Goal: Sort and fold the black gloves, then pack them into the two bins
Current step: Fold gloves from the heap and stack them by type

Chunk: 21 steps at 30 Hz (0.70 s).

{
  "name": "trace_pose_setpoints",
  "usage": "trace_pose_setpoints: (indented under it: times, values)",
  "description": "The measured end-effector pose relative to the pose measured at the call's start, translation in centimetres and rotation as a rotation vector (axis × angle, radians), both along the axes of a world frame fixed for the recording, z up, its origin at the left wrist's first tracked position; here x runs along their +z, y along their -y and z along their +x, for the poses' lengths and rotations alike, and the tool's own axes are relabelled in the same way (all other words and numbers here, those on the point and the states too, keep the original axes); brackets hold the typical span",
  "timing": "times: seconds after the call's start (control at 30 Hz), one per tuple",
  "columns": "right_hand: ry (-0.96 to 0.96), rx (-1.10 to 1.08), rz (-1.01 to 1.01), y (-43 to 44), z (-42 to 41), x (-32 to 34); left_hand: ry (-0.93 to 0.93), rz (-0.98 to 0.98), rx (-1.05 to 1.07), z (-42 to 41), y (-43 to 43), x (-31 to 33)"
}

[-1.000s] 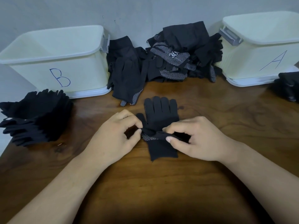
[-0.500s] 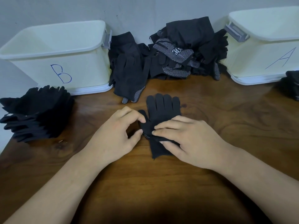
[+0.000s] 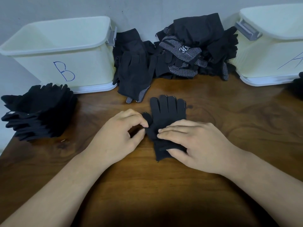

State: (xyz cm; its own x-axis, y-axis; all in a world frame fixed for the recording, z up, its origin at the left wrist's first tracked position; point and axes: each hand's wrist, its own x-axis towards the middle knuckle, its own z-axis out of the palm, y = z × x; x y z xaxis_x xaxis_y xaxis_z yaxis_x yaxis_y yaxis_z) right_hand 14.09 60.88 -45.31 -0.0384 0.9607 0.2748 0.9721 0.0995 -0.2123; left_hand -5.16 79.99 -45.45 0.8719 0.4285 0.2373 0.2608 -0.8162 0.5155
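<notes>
A black glove (image 3: pixel 167 112) lies flat on the wooden table (image 3: pixel 229 128), its fingers pointing away from me. My left hand (image 3: pixel 121 138) pinches the glove's thumb side at its left edge. My right hand (image 3: pixel 195 141) lies flat on the glove's palm and cuff, fingers straight, pressing it down. A loose pile of black gloves (image 3: pixel 173 53), some with white dots, sits at the back between the two bins. The pale bin marked B (image 3: pixel 65 51) stands at the back left. The bin marked A (image 3: pixel 275 46) stands at the back right.
A neat stack of black gloves (image 3: pixel 39 110) sits at the left table edge in front of bin B. More dark gloves (image 3: pixel 297 89) show at the right frame edge. A grey wall runs behind the bins.
My right hand let go of its pinch on the glove's fold and flattened onto the glove. My left hand kept its pinch at the thumb side.
</notes>
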Motion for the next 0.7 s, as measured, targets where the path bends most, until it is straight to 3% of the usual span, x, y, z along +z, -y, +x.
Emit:
trace_pose_setpoints:
  times: [0.2, 0.33, 0.5, 0.7]
  values:
    - [-0.001, -0.006, -0.052, 0.4, -0.3, 0.8, -0.009, 0.119, 0.051, 0.3, 0.0, -0.4]
    - [-0.163, -0.024, -0.013, 0.2, 0.0, 0.9, 0.057, 0.072, 0.094, 0.2, 0.6, 0.5]
    - [-0.238, -0.128, 0.146, -0.5, 1.6, -0.2, -0.016, 0.074, -0.086, 0.1, 2.0, 0.8]
    - [-0.158, 0.035, -0.039, -1.3, 1.9, -0.5, -0.086, 0.079, -0.093, 0.3, 1.7, -0.2]
